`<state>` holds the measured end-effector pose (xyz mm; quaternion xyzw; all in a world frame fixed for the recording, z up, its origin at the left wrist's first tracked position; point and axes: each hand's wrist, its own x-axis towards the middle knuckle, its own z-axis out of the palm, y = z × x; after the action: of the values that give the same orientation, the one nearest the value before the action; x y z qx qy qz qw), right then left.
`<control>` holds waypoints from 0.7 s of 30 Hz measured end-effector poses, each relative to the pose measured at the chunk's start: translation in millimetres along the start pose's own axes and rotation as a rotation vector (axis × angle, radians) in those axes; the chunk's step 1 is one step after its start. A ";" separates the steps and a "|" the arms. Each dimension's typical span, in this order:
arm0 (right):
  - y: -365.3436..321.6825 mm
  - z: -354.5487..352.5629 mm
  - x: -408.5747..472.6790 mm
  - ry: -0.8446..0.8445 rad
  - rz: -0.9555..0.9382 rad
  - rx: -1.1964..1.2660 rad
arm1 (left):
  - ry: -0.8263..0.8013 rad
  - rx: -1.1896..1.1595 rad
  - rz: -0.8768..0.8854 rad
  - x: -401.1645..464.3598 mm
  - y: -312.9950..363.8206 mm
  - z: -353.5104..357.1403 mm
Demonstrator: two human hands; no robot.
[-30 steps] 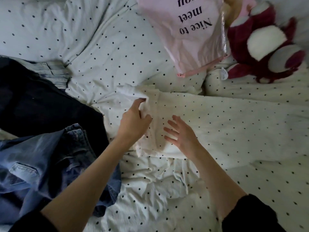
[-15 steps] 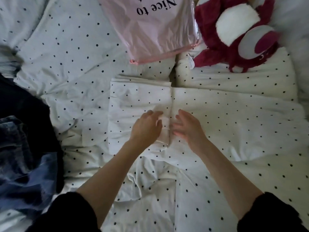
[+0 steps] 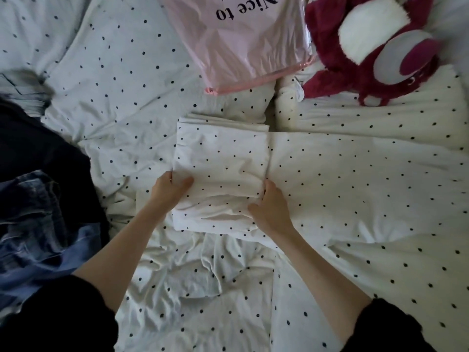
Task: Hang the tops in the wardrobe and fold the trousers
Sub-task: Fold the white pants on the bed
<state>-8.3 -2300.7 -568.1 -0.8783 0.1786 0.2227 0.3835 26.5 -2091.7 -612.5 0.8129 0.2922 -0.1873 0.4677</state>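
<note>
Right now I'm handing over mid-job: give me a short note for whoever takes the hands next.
Left hand grips the left edge of the folded polka-dot garment, thumb on top. Right hand grips its near right corner.
The garment lies on the dotted bedding as a neat rectangle; it looks folded, though I can't tell what garment it is.
Left on the bed: the jeans and a dark garment, both crumpled at the left. No wardrobe in view.
Near the top lie a pink bag and a plush toy.
</note>
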 end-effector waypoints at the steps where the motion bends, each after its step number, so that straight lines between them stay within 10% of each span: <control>1: -1.2 -0.5 -3.0 -0.005 -0.017 -0.030 | 0.024 0.001 0.015 -3.2 1.9 -3.9; 10: -20.9 33.4 -69.1 -0.084 -0.350 -0.518 | 0.129 0.127 0.095 -77.3 -5.2 -82.0; 21: -32.6 40.9 -115.7 -0.382 -0.304 -0.044 | 0.192 0.330 0.091 -138.9 11.5 -118.8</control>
<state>-99.7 -2232.4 -512.4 -0.8453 -0.0362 0.3282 0.4201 -67.8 -2034.5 -466.2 0.9051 0.2636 -0.1329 0.3061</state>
